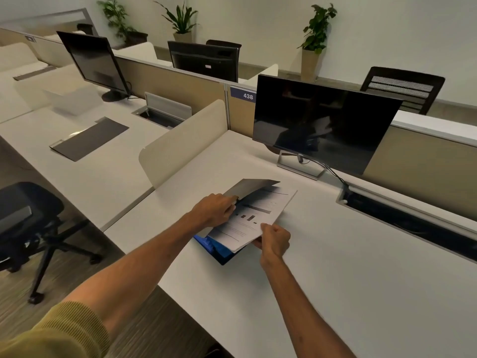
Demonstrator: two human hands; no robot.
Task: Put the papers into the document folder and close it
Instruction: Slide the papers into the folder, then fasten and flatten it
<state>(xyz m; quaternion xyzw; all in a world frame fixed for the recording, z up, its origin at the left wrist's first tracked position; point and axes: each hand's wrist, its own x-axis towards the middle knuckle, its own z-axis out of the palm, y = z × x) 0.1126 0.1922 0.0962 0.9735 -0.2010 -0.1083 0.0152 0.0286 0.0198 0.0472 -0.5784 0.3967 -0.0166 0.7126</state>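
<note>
A blue document folder (216, 250) lies on the white desk (348, 280) in front of me. Its grey-looking cover flap (251, 187) is lifted, pinched at its near edge by my left hand (214, 209). A stack of printed papers (254, 219) with dark bar charts rests tilted over the folder, partly under the raised flap. My right hand (275, 240) grips the papers' near right corner. The folder's lower blue corner sticks out below the papers.
A black monitor (322, 125) on a silver stand rises just behind the folder, its cable running into an open cable tray (402, 218) on the right. A beige divider (180, 140) bounds the desk on the left. A black office chair (28, 223) stands on the floor at left.
</note>
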